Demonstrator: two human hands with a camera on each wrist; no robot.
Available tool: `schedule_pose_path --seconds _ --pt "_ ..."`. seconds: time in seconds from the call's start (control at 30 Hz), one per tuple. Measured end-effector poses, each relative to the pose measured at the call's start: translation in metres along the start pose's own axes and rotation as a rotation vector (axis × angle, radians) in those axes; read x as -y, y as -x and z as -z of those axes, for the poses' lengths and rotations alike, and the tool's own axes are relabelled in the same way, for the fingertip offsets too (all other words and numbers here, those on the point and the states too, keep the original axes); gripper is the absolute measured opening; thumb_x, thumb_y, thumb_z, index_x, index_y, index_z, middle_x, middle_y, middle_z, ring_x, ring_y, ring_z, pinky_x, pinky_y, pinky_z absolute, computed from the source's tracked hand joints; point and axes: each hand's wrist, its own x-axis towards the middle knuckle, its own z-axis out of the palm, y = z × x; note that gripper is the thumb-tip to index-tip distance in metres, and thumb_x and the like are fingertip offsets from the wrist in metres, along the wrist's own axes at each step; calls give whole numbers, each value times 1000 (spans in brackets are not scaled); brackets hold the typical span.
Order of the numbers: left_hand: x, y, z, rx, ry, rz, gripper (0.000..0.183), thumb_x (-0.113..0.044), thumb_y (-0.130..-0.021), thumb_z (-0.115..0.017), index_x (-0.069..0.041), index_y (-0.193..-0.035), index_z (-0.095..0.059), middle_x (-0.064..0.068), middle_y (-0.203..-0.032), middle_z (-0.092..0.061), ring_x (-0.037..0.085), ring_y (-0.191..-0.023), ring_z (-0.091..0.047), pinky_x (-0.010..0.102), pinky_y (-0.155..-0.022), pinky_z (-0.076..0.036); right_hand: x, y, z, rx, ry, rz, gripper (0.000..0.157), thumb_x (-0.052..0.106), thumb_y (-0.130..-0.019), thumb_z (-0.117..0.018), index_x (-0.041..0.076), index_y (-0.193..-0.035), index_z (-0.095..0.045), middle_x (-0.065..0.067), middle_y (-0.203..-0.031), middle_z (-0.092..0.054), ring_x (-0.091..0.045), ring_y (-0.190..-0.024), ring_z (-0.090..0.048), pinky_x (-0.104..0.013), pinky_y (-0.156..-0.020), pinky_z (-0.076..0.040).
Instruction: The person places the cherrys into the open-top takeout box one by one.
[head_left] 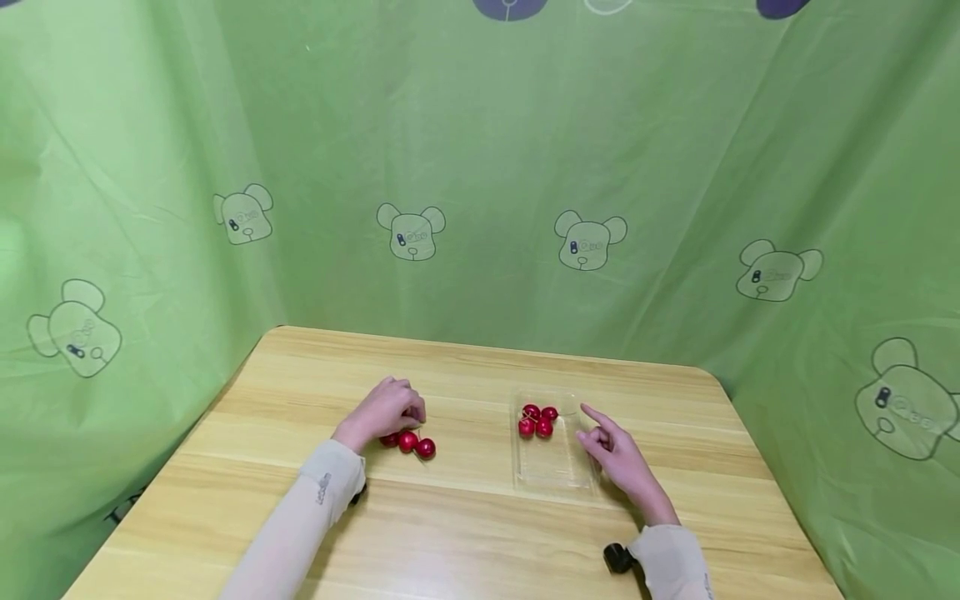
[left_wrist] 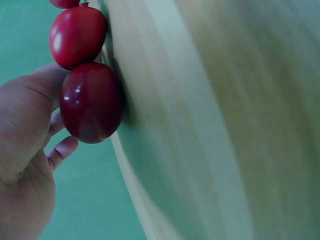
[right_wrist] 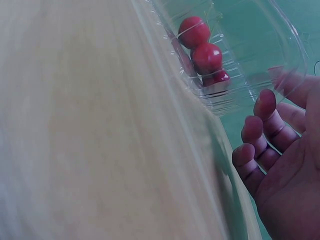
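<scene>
My left hand (head_left: 386, 410) reaches over a short row of red cherries (head_left: 407, 442) on the table, its fingers bent downward. In the left wrist view a dark red cherry (left_wrist: 92, 102) hides the thumb's tip, so I cannot tell whether the hand pinches one. My right hand (head_left: 617, 457) is at the right side of a clear plastic box (head_left: 555, 479), index finger extended along its rim and the other fingers loosely bent. Several red cherries (head_left: 545, 427) lie in the far left part of the box; some show through its wall in the right wrist view.
Both hands work above a light wooden table (head_left: 465, 533). Green curtains (head_left: 495, 292) with bear-head prints hang behind it and along both sides. A small black device (head_left: 618, 558) sits at the right wrist.
</scene>
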Motion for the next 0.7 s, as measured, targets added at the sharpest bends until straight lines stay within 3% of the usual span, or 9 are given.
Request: schedule_pose_path --seconds 0.27,0.53,0.7 --pt "2 -4 -4 23 38 -20 10 -18 -89 -82 -23 -86 -73 -12 -83 -70 10 -81 -55 37 -88 -46 0 0 1 7 -5 11 62 19 -105 -62 1 -159 -35 -21 -89 -63 -14 -64 -51 -27 -57 -48" --pt "-3 -7 -6 68 55 27 13 -18 -96 -73 -22 -86 -67 -13 -81 -62 10 -82 -54 49 -105 -48 2 1 1 0 -4 7 61 19 -105 -63 3 -158 -39 -20 -88 -62 -12 -64 -51 -26 -58 -48" --pt "-6 -6 -4 52 44 -4 14 -14 -98 -70 -19 -86 -65 -12 -78 -59 10 -77 -51 37 -88 -49 0 0 0 0 2 7 60 19 -104 -63 2 -157 -39 -20 -87 -62 -11 -64 -50 -25 -58 -47"
